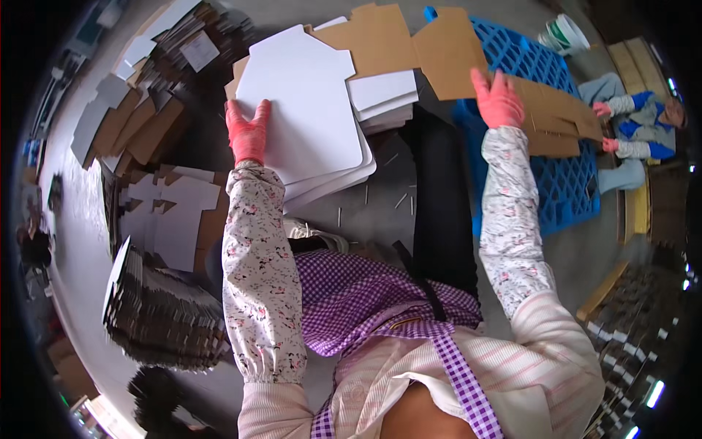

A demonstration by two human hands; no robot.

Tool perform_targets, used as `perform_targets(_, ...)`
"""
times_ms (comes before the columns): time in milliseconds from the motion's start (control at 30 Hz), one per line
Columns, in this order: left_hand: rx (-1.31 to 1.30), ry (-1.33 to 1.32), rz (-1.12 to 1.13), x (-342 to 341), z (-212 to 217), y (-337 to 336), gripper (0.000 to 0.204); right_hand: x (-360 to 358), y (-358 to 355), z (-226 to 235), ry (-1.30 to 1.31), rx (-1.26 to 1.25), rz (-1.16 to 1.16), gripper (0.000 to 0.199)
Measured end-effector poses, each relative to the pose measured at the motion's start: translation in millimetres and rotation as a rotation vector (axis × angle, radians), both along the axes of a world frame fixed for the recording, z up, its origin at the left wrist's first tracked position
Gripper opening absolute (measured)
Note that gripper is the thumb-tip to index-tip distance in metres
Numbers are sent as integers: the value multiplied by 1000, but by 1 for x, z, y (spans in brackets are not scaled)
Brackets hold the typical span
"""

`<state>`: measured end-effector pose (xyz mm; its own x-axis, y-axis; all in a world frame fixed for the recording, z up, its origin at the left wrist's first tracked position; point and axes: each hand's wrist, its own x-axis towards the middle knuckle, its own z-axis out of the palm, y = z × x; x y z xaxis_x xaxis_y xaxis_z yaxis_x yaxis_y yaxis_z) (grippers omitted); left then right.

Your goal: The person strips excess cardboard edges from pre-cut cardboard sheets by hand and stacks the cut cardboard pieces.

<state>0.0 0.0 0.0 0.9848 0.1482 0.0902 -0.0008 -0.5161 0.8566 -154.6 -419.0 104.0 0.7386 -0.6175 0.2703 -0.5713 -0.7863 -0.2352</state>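
Note:
My left hand [248, 132], in a coral-pink glove, lies on the left edge of a white cardboard sheet [307, 110] with its thumb and fingers spread. That flat die-cut sheet tops an uneven stack. My right hand [500, 99], gloved alike, hovers with fingers apart over the left end of a brown cardboard blank [552, 110]; whether it touches is unclear. Just left of it, another brown cardboard flap [447, 55] reaches toward the stack. Between my hands lie smaller white cardboard pieces [384, 95].
At right, a blue plastic pallet [466, 124] lies under the brown blanks, where a seated co-worker [636, 128] has both hands at a blank's far end. A white bucket [564, 34] stands behind. Cardboard stacks [164, 314] line my left. Thin scraps [401, 200] litter the floor.

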Motion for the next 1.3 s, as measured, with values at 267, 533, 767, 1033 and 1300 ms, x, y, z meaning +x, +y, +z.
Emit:
perform_targets(267, 48, 15, 29, -7, 15, 9, 84, 27, 137, 33, -543, 344, 709, 46)
perform_targets(533, -68, 96, 17, -6, 17, 10, 86, 74, 174, 5, 181, -131, 338, 77)
perform_targets(767, -608, 279, -44, -4, 28, 45, 82, 93, 165, 2, 210, -71, 369, 89)
perform_targets(1033, -481, 215, -60, -15, 26, 30, 84, 120, 169, 12, 223, -96, 458, 89)
perform_targets(1300, -424, 195, 9, -21, 10, 12, 83, 125, 163, 15, 307, -123, 465, 90)
